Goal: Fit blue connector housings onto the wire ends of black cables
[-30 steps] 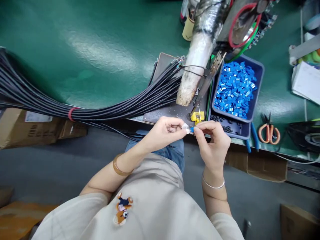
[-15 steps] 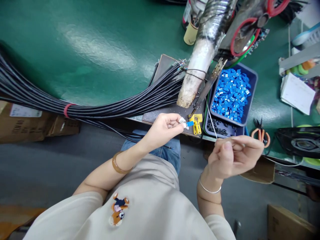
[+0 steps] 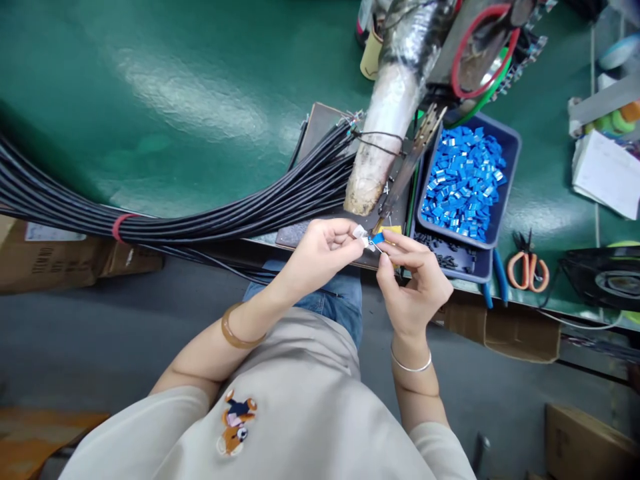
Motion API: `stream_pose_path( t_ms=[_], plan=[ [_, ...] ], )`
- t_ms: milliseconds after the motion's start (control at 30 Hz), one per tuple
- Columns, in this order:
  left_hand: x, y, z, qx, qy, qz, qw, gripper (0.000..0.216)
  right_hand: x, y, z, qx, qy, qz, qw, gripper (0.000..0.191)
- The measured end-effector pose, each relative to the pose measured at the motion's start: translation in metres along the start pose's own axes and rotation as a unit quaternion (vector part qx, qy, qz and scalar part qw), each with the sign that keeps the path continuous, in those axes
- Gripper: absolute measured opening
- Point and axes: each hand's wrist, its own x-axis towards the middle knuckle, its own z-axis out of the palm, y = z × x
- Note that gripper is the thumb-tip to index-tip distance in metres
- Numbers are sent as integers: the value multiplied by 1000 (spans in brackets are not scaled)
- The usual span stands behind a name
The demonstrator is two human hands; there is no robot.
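My left hand (image 3: 325, 252) is closed in a pinch on a small blue connector (image 3: 377, 238) at the edge of the green bench; white tape covers its fingertips. My right hand (image 3: 413, 280) meets it from the right, thumb and forefinger pinched at the connector's tip, on a thin wire I can barely make out. A thick bundle of black cables (image 3: 210, 217), tied with a red band (image 3: 119, 225), runs from the far left to a dark plate (image 3: 320, 130) just behind my hands.
A dark blue tray (image 3: 510, 150) of several blue connectors sits right of my hands. A taped grey-white pipe (image 3: 387, 133) hangs over the plate. Orange-handled scissors (image 3: 527, 267) lie at the right. Cardboard boxes (image 3: 60, 257) stand under the bench.
My right hand, which had swung out to the right and away from the connector, has come back and pinches at the connector's tip again. My left hand has stayed in place.
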Motion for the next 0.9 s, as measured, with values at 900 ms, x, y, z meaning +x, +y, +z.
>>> stream_pose_path(
  t_ms=[900],
  plan=[
    [0,6,-3,37,-15,-26,999,15,5,-1,-5,-4,-25,-34,999,14]
  ],
)
